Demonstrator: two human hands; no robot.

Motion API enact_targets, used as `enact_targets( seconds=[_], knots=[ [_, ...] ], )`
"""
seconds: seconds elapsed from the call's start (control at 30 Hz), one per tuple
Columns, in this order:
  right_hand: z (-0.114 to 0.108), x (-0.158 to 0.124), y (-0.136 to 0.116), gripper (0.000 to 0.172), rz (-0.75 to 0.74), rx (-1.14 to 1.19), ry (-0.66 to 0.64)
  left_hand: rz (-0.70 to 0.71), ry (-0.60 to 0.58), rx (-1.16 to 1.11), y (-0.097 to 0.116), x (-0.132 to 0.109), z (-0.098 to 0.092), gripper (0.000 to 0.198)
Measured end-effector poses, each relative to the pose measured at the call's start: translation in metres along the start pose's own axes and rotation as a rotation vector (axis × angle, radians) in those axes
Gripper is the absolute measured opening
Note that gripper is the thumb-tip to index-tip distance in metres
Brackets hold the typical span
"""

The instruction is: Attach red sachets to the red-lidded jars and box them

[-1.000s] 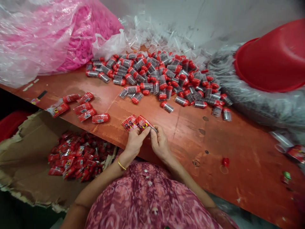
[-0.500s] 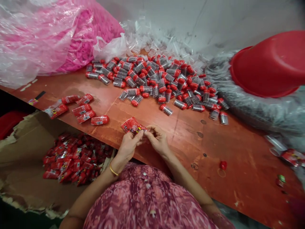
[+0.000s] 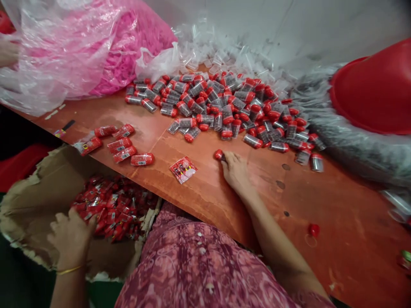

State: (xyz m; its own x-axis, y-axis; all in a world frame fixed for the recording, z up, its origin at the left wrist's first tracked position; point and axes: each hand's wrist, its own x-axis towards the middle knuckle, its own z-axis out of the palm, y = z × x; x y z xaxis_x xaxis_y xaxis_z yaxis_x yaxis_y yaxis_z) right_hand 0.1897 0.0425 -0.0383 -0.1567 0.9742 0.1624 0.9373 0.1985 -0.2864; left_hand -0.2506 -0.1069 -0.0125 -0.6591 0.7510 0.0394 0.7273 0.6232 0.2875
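My left hand (image 3: 71, 237) is open, fingers spread and slightly blurred, over the torn cardboard box (image 3: 28, 214) beside the table. Inside that box lie many red wrapped packs (image 3: 112, 205). On the table, my right hand (image 3: 238, 173) has its fingers around a small red-capped clear container (image 3: 219, 155); its body is mostly hidden by the fingers. Between my hands, flat near the table's edge, lies a red printed square wrapper (image 3: 183, 169). Several finished-looking red wrapped containers (image 3: 142, 159) rest to its left. Beyond my right hand spreads a large pile of red-capped containers (image 3: 205, 100).
Clear empty tubes (image 3: 224, 53) are heaped behind the pile. A plastic bag of pink pieces (image 3: 118, 47) stands back left, with another person's hand (image 3: 9, 52) beside it. A red tub (image 3: 375, 90) rests on a grey plastic-wrapped bundle (image 3: 369, 149). A loose red cap (image 3: 314, 230) lies right.
My hands were together at the red printed wrapper; they have parted. The left moved down-left over the box, the right moved right and took hold of a container. The view shifted slightly.
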Motion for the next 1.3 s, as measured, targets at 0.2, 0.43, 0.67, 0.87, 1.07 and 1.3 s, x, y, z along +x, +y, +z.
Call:
enact_targets(
  seconds=[0.2,0.43,0.67,0.87,1.07,1.3],
  knots=[
    [0.008,-0.038,-0.039,0.041,0.038,-0.041,0.048,0.561,-0.002,-0.321,0.135,-0.034,0.028,0.036],
    [-0.002,-0.051,-0.053,0.035,-0.047,0.081,0.159,0.845,-0.263,-0.264,0.237,-0.05,0.075,0.028],
    [-0.016,-0.032,-0.077,0.026,-0.056,0.346,0.174,0.699,-0.279,-0.502,0.236,-0.052,0.075,0.028],
    [-0.008,-0.003,-0.101,0.034,0.171,1.033,-0.032,0.653,-0.302,-0.663,0.239,-0.056,0.057,0.028],
    [-0.008,0.0,-0.105,0.033,0.279,1.368,0.032,0.421,-0.394,-0.957,0.237,-0.063,0.041,0.04],
    [-0.01,-0.016,-0.106,0.043,0.266,1.173,0.156,-0.021,-0.876,-1.335,0.245,-0.075,0.034,0.032]
  ],
)
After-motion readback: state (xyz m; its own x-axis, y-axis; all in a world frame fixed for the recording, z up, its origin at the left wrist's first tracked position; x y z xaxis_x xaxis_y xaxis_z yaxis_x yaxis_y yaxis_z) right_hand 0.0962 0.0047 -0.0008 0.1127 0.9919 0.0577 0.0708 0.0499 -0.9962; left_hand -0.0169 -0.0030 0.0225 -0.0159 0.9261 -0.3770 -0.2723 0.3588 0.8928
